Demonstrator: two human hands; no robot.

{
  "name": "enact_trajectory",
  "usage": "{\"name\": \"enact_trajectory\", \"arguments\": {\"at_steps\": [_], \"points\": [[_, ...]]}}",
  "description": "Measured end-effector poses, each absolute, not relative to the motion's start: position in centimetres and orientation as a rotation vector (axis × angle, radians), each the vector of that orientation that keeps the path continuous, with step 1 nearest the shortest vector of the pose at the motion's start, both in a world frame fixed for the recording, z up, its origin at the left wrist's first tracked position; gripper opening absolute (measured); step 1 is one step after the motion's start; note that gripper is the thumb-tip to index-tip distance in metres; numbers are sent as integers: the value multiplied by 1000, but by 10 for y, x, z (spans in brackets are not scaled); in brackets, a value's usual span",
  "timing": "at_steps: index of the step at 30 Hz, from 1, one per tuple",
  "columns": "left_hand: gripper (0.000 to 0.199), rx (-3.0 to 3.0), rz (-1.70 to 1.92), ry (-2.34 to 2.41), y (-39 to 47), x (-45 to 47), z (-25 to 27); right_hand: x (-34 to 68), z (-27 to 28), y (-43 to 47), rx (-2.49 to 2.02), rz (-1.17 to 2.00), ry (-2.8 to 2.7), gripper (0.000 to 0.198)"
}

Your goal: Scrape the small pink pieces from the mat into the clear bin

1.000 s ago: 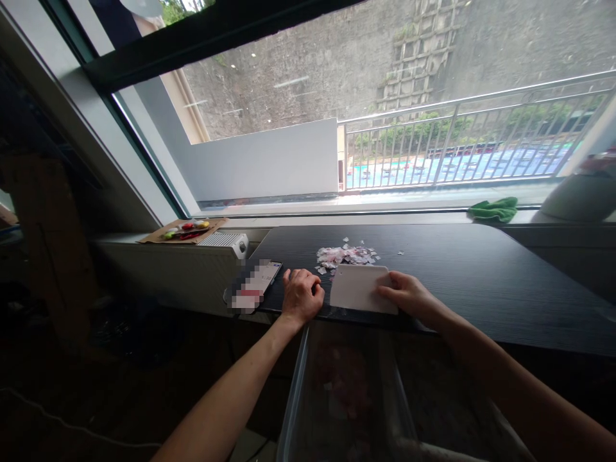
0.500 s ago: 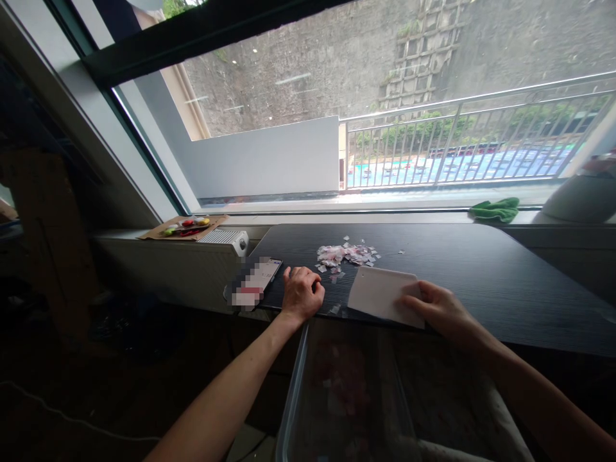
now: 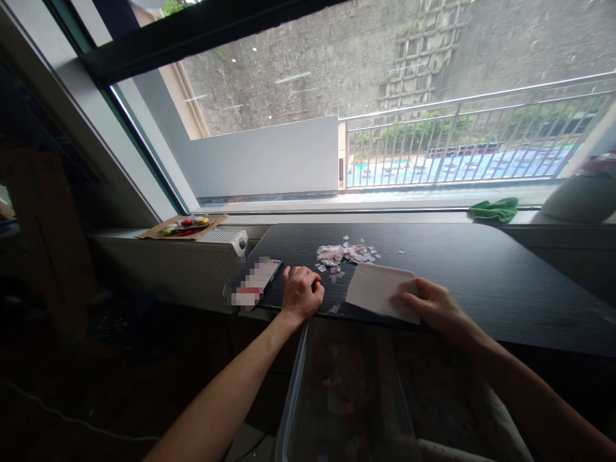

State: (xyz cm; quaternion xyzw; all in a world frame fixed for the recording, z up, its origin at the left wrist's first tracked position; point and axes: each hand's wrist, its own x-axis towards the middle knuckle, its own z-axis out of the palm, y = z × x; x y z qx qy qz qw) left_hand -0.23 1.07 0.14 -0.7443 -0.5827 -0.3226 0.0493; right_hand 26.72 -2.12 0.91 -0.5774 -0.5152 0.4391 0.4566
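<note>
My right hand [image 3: 437,305] pinches a white card [image 3: 380,292] by its right edge, thumb in front. The card is a stiff-looking rectangle with a tiny mark near its top left corner, tilted over the table's front edge. Just beyond it lies a heap of small pale paper-like scraps [image 3: 339,255], some pinkish. My left hand [image 3: 302,292] rests at the front edge of the dark table [image 3: 447,256], fingers curled in and closed. What it holds, if anything, is hidden. A phone [image 3: 262,279] with a partly blurred-out screen lies left of that hand.
Below the table edge stands a clear plastic bin [image 3: 298,372] with pale scraps inside. A green cloth [image 3: 495,210] lies on the windowsill. To the left, a radiator [image 3: 192,269] runs beneath a cardboard sheet [image 3: 149,232] bearing colourful small items. A cable [image 3: 72,417] crosses the floor.
The card in my right hand has shifted slightly left and away from me, nearer the scraps. My left hand has stayed nearly still.
</note>
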Motion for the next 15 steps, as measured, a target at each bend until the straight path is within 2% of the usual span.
{"name": "enact_trajectory", "arguments": {"at_steps": [7, 15], "points": [[12, -2267, -989, -1776, 10, -2, 1, 261, 12, -28, -1367, 1224, -1317, 25], [13, -2272, -988, -1771, 11, -3, 1, 253, 13, -22, -1369, 1153, -1303, 26]]}}
